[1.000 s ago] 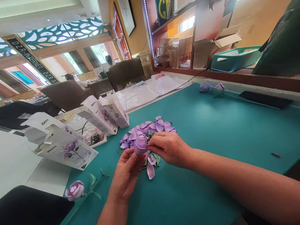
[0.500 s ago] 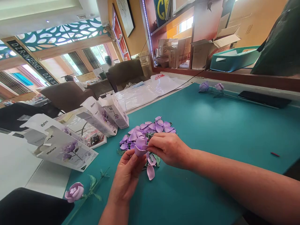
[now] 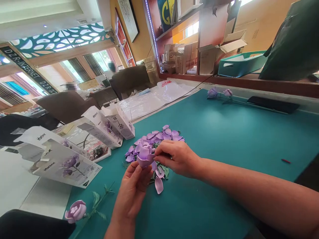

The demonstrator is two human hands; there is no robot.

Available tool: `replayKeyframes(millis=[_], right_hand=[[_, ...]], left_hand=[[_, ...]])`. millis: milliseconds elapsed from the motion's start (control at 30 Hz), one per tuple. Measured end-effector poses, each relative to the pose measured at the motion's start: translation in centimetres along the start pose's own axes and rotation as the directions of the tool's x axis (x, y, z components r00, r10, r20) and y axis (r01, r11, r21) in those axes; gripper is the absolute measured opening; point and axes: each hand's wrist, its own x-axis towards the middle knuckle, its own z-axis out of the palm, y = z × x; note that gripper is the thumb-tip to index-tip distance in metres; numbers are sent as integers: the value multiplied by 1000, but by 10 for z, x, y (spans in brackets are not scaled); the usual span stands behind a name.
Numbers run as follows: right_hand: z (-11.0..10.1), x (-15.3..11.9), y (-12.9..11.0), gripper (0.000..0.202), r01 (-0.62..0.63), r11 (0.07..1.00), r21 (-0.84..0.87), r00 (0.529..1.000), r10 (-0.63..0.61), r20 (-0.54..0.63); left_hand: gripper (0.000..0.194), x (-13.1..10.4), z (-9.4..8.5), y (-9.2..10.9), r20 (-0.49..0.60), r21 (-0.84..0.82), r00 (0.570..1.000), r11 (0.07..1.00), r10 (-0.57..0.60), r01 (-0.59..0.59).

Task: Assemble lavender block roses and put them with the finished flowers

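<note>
Left hand [image 3: 134, 186]: our fingertips pinch flower head [image 3: 145, 156] at base | Right hand [image 3: 178, 157]: our thumb and fingers, nearly closed, grip its petal edge.

From my end: left forearm [image 3: 121, 229] up from the bottom edge, left hand [image 3: 134, 186] palm inward, thumb [image 3: 137, 171] and fingers [image 3: 128, 170] bent in a pinch. Right forearm [image 3: 239, 181] slants in from the right edge, right hand [image 3: 178, 157] back up, fingers curled, thumb and index pinched, near my left fingertips.
</note>
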Motion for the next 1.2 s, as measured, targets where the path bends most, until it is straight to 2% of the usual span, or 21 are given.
replayKeyframes(millis=[267, 433, 533, 633, 867, 1033, 1200], right_hand=[[2, -1, 0, 7, -7, 1000, 25, 1000, 7, 4], [-4, 3, -2, 12, -128, 974, 187, 992, 124, 34], [-8, 6, 0, 15, -167, 939, 301, 985, 175, 1], [-11, 8, 3, 16, -158, 938, 308, 985, 170, -12], [-12, 7, 2, 33, -116, 931, 346, 991, 84, 105], [-12, 6, 1, 45, -169, 922, 347, 968, 90, 234], [-7, 5, 0, 46, -195, 928, 316, 961, 116, 251]], left_hand=[[14, 1, -2, -1, 0, 17, 1000, 1000, -19, 19], [13, 2, -2, 0, -6, 16, 1000, 1000, -24, 24], [7, 0, -3, 2, 26, 44, 999, 998, -46, 45], [7, -2, -3, 4, 91, 81, 994, 995, -62, 55], [11, -3, -5, 2, 152, 106, 986, 993, -73, 57], [20, -2, -6, 1, 232, 109, 968, 991, -96, 73], [19, -4, -5, 1, 223, 124, 967, 987, -125, 99]])
